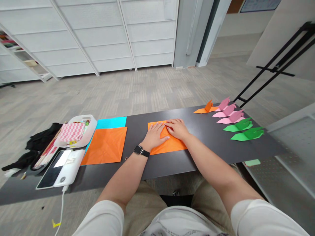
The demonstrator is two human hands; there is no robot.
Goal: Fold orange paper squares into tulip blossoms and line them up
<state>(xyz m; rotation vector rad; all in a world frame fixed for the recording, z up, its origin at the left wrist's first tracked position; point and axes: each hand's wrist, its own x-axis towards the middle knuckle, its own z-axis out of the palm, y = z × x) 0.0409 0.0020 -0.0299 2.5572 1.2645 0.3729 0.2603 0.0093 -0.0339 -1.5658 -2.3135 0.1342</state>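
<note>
- Orange sheet [176,144] laid out on the dark table [167,168], straight in front of the person, nr the middle, and it's covered in part by both hands!
- Left hand [154,133] placed palm-down on the sheet's left half, fingers laid flat & close tog., thumb spread off to the right; a black-strapped watch [141,150] is worn on that wrist.
- Right hand [177,128] set nr the sheet's top edge, fingers bent a bit & pressed on the paper, thumb held apart from them; the two hands are brought v. close, fingertips nearly met.
- Over on the left, a second orange square [107,144] is seen, laid partly over cyan paper [112,122].
- Further left, a white basket [91,132] is filled w/ a pink-and-white zigzag item [72,131] & small bits; just below it, a white device [70,168] is plugged into a white cable [61,209] and rested on a dark-screened slab [46,177].
- Across on the right, folded birds are lined up: 1 orange bird [205,108], 3 pink birds [227,110], 2 green birds [247,133], all kept well apart from the hands.
</note>
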